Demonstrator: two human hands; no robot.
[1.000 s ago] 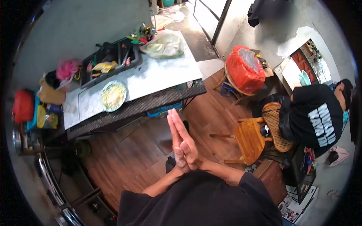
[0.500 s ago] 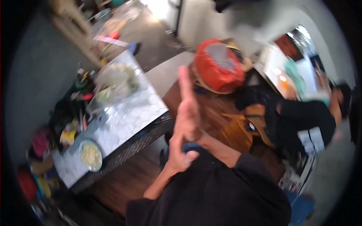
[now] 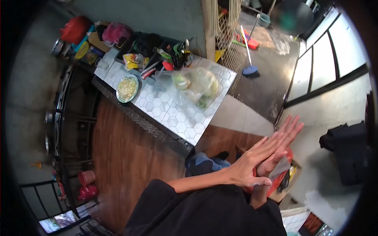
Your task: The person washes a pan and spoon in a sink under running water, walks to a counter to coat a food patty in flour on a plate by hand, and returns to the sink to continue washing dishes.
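The left hand (image 3: 252, 165) lies flat and open, its fingers straight and close together, pointing up and to the right. The right hand (image 3: 281, 143) is pressed against it from behind, palm to palm, its fingers also straight and reaching a little further than the left hand's. Neither hand holds anything. Both forearms come out of dark sleeves at the bottom of the view.

Just behind the hands, partly hidden by them, stands a round thing wrapped in a red plastic bag (image 3: 279, 179). Below the left forearm a foot in a blue and grey shoe (image 3: 202, 163) stands on the wooden floor (image 3: 126, 157).

Well apart from the hands, up and to the left, is a counter (image 3: 173, 118) with a top of white hexagonal tiles. On it lies a clear plastic bag (image 3: 197, 84) with green vegetables inside, and nearer its left end a plate of pale shredded food (image 3: 127, 88). A black tray (image 3: 149, 53) crowded with packets and utensils sits along the counter's far edge by the wall. Beyond the counter's right end a blue broom (image 3: 249, 59) rests on the dark wet ground, beside a wooden post. A dark garment (image 3: 346, 149) hangs on the pale wall at the far right.
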